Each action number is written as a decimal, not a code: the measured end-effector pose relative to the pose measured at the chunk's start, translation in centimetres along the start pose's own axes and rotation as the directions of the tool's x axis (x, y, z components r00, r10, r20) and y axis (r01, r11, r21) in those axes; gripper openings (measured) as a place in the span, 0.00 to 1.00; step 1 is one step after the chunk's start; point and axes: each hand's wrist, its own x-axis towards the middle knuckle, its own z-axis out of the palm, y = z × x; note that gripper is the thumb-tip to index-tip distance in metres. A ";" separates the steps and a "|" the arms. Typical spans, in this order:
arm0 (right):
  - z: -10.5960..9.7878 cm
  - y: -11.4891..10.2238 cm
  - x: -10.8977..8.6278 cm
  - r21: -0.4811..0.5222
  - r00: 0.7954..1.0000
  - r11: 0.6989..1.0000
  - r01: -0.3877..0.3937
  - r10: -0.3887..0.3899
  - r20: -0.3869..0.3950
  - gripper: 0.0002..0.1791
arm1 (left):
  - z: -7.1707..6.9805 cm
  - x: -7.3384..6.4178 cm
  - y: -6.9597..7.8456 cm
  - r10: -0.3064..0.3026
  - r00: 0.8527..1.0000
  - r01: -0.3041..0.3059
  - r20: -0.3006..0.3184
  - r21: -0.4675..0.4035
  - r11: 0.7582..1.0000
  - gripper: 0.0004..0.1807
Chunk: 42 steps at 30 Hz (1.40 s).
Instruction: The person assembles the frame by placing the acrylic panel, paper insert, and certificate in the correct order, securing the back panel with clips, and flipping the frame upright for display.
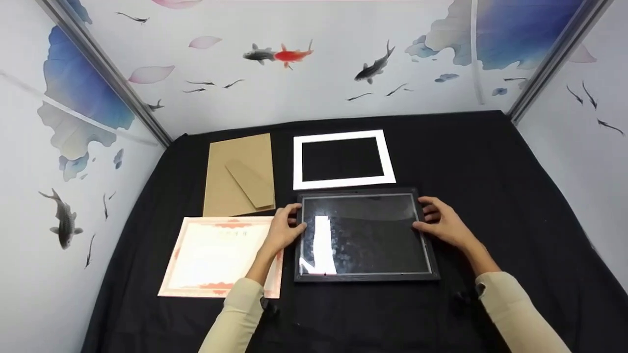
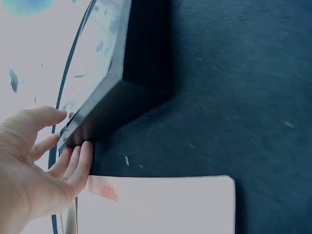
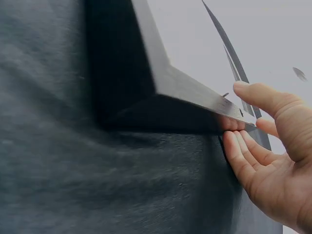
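A black picture frame (image 1: 368, 278) with a clear glass or plastic pane (image 1: 378, 235) lies on the black cloth. By its left side my left hand (image 1: 283, 231) grips it, the thumb over the rim and the fingers against the outer wall. My right hand (image 1: 447, 226) holds the opposite side the same way, thumb on the rim. In the left wrist view the left hand (image 2: 46, 161) pinches the frame's edge (image 2: 97, 92). The right wrist view has the right hand (image 3: 273, 146) at the other edge (image 3: 185, 95), fingertips along its side wall.
Behind the frame lies a white mat border (image 1: 343, 185) with a rectangular opening. A brown backing board (image 1: 221, 181) with a stand flap is at the back left. A red-bordered certificate (image 1: 216, 260) lies left, partly under the left forearm. Printed white walls (image 1: 333, 98) enclose the black-covered table (image 1: 466, 157).
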 end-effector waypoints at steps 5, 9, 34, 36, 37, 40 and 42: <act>-0.1 -0.6 0.4 0.000 0.999 1.000 -0.027 0.027 0.021 0.38 | 0.2 1.4 -0.1 -0.028 1.000 0.028 -0.011 0.038 0.999 0.30; -0.2 0.5 0.5 0.040 1.000 0.999 -0.013 0.013 0.015 0.38 | 0.4 2.3 0.0 -0.082 0.996 0.083 -0.026 0.008 0.997 0.33; -0.1 0.8 0.4 0.072 0.998 0.996 -0.053 0.051 0.024 0.38 | 0.4 2.9 0.6 -0.116 0.993 0.115 0.021 0.057 0.992 0.34; -0.1 0.8 0.3 0.067 0.998 0.996 -0.055 0.053 0.019 0.37 | 0.4 2.7 0.6 -0.124 0.992 0.123 0.021 0.055 0.991 0.36; -0.1 0.8 0.3 0.063 0.998 0.996 -0.057 0.056 0.017 0.37 | 0.4 2.7 0.5 -0.128 0.991 0.127 0.023 0.052 0.991 0.36; 0.0 0.8 0.2 0.055 0.998 0.997 -0.060 0.059 0.013 0.37 | 0.2 2.2 0.6 -0.136 0.990 0.135 0.033 0.033 0.990 0.37; 0.0 0.7 0.2 0.049 0.998 0.997 -0.057 0.057 0.009 0.37 | 0.1 1.8 0.6 -0.125 0.991 0.124 0.041 0.032 0.992 0.37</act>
